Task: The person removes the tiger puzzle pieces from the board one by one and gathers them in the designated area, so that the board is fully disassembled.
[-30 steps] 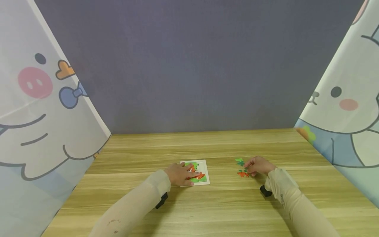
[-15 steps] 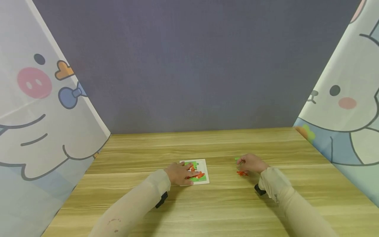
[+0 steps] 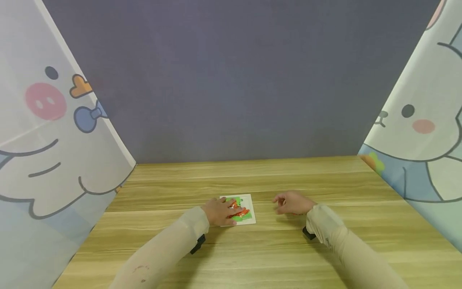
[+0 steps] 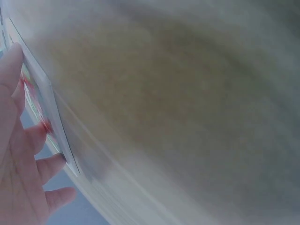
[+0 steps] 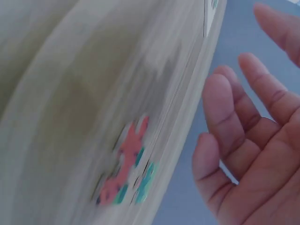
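Free tabletop (image 3: 265,218) separates the tray (image 3: 247,204) from right fingers (image 5: 219,101).

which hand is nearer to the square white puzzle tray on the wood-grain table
Left. The left hand rests on the square white puzzle tray, partly covering its orange and green pieces. The right hand is off to the tray's right, apart from it.

A grey wall (image 3: 202,80) backs a wood-grain table (image 3: 252,253) between cartoon-printed panels (image 3: 43,128).
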A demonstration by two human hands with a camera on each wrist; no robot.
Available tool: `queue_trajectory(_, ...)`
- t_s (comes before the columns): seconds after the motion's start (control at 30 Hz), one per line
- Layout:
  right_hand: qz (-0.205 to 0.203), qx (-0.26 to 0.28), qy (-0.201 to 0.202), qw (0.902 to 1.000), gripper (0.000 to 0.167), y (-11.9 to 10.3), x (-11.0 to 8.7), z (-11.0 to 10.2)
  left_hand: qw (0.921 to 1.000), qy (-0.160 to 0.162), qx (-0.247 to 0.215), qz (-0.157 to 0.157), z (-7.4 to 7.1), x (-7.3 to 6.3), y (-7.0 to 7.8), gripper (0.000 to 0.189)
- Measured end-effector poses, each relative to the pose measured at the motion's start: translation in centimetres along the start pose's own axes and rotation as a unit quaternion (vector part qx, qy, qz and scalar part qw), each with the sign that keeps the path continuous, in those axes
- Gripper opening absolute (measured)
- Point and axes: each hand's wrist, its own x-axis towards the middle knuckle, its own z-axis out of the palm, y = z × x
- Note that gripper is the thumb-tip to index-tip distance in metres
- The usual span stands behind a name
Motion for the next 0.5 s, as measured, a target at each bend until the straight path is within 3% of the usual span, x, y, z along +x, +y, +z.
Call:
queue_trajectory(0.13,-0.027,-0.058,-0.002,0.998,0.036,-1.2,1.0,0.5,0.9999,0.001,-0.012,-0.009,0.0,-0.2,-0.1,0.058)
queue_trajectory(0.5,-0.041,-0.151,0.012,0.9876,0.034,-3.7,3.2,2.8,0.9998,0.0,-0.014,-0.013,-0.2,-0.2,0.0,0.065)
